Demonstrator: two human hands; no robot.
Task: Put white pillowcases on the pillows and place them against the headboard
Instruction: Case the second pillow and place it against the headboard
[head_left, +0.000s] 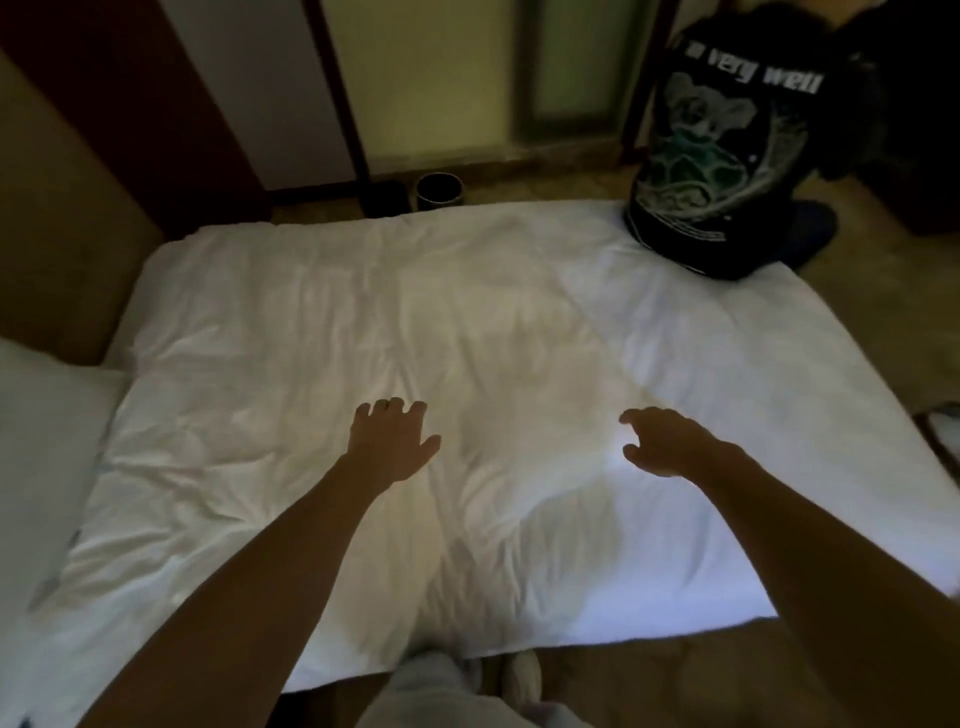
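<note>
A white duvet (322, 332) covers the bed and lies wrinkled across most of the view. My left hand (392, 441) hovers over its middle with fingers spread and nothing in it. My right hand (667, 441) reaches out to the right of it, fingers loosely curled apart, also holding nothing. A white pillow (47, 431) lies at the left edge, beside the brown padded headboard (57, 244). I cannot tell if that pillow has a case on it.
Another person in a black printed T-shirt (727, 156) kneels at the bed's far right corner. A small dark bin (439, 191) stands on the floor beyond the bed, near a dark door frame (337, 93). Tan floor shows to the right.
</note>
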